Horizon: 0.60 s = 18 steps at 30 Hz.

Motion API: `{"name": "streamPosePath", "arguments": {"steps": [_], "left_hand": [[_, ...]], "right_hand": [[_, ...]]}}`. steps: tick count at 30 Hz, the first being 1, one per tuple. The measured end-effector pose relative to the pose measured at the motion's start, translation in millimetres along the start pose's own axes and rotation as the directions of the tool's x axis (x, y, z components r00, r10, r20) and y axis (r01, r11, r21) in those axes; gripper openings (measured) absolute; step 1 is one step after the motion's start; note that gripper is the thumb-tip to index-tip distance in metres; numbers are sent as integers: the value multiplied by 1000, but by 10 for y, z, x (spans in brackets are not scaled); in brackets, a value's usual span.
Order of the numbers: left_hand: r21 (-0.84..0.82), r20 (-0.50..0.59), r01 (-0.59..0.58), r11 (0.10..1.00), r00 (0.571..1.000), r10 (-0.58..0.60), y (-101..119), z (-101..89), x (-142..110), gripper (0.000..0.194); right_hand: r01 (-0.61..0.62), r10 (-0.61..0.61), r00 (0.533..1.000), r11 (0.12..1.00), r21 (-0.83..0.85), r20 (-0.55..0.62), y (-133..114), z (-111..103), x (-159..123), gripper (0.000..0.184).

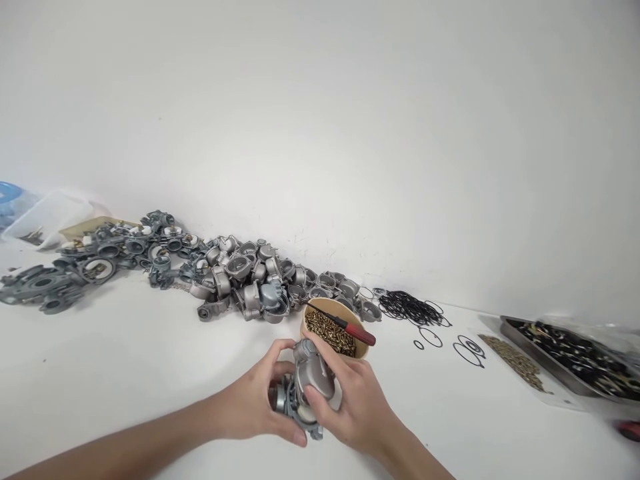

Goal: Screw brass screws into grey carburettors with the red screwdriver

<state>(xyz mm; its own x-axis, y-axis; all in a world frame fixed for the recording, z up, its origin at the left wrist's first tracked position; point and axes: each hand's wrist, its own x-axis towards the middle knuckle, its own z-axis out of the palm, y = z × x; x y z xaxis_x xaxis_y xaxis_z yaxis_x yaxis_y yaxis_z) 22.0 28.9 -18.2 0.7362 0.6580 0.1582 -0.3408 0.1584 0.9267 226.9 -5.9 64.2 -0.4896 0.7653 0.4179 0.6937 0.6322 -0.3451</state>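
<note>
Both of my hands hold one grey metal carburetor body low in the middle of the white table. My left hand wraps round its left side, thumb under it and fingers curled over the top. My right hand grips its right side, thumb pressed on the rounded bowl cover. Just behind my hands stands a tan paper cup full of small brass screws, with a red-handled screwdriver lying across its rim.
A long pile of grey carburetor parts runs along the wall from the left. Black rubber O-rings lie loose to the right. A metal tray of dark parts and a strip of brass pieces sit at the far right. Plastic containers stand at the far left.
</note>
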Motion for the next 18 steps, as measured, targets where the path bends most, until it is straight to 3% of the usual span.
{"name": "streamPosePath", "arguments": {"steps": [6, 13, 16, 18], "left_hand": [[-10, -6, -23, 1000, 1000, 23, -36, -11, 14, 118], [-39, 41, -57, 998, 997, 59, -42, 19, -11, 101], [-31, 55, -65, 997, 996, 67, -32, 24, -27, 101], [-3, 42, -26, 1000, 999, 26, -35, 25, -36, 103]], "right_hand": [[176, -189, 980, 968, -177, -57, -35, 85, -12, 75], [116, -121, 992, 980, -159, -22, -31, 156, -183, 70], [127, -129, 990, 991, -42, -61, 47, 91, -205, 61], [56, -59, 992, 998, -30, -108, 156, 16, -198, 50]]}}
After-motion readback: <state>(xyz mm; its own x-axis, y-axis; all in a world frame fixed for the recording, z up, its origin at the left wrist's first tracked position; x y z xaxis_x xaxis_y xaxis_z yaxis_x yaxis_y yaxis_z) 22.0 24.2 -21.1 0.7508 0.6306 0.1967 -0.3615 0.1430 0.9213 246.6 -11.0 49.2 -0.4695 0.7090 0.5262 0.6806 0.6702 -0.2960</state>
